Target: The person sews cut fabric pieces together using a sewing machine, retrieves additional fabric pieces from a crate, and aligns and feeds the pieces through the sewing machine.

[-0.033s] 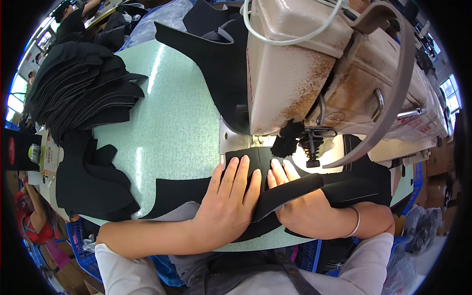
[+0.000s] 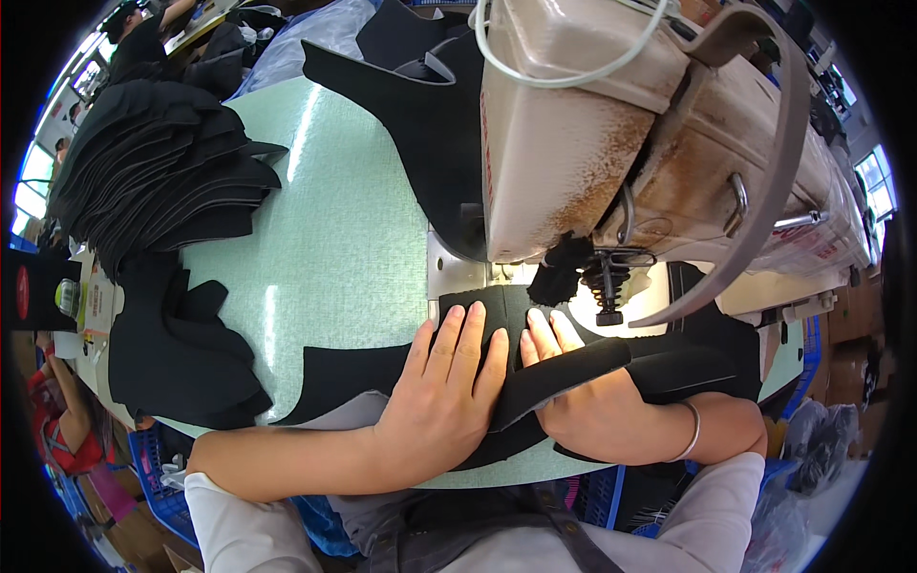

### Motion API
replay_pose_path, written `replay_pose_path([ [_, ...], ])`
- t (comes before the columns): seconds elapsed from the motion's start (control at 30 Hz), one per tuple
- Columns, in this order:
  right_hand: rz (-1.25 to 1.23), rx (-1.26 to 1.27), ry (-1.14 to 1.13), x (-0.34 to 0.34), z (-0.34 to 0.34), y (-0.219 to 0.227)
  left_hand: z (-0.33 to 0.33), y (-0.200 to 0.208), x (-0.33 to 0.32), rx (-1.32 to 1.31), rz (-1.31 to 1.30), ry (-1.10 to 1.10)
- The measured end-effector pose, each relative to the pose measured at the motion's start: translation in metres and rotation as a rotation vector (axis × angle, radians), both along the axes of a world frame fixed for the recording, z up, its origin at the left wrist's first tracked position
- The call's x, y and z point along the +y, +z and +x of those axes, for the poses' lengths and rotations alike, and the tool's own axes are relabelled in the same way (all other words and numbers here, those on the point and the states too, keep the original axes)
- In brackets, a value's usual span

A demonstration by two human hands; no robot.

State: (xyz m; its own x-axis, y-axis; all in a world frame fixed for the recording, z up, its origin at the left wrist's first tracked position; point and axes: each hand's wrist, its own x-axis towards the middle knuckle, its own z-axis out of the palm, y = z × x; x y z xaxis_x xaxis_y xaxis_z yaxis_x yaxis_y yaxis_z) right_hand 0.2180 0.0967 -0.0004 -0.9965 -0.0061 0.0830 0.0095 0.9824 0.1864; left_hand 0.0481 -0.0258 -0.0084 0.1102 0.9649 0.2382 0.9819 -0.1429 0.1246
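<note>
My left hand (image 2: 435,401) lies flat on a piece of black fabric (image 2: 334,368), fingers stretched toward the sewing machine (image 2: 564,153). Beside it, my right hand (image 2: 597,415) presses the same cloth with straight fingers. A folded black flap (image 2: 564,377) crosses over the back of that hand and covers part of it. Under the machine head, the fabric's far edge meets the metal plate (image 2: 454,272), where a lamp lights the cloth. A seam line runs through the cloth just ahead of my fingertips. The needle is hidden behind the machine head and a dark fuzzy pad (image 2: 559,272).
A tall stack of black cut pieces (image 2: 162,172) stands at the left on the pale green table (image 2: 325,239), with more black pieces (image 2: 181,353) nearer me. Another long black piece (image 2: 411,134) lies beyond the plate. A curved grey bar (image 2: 788,143) arches beside the machine. Blue baskets (image 2: 162,477) sit below.
</note>
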Motion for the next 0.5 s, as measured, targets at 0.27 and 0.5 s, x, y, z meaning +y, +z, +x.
replay_pose_path([
  [0.27, -0.038, -0.001, 0.001, 0.0010, -0.0016, 0.0012, 0.0000, 0.0017, -0.0022, -0.013, -0.020, 0.021],
  [0.5, 0.005, 0.123, 0.042, 0.0059, -0.0074, 0.0032, -0.0003, 0.0012, -0.0020, -0.010, -0.015, 0.016],
])
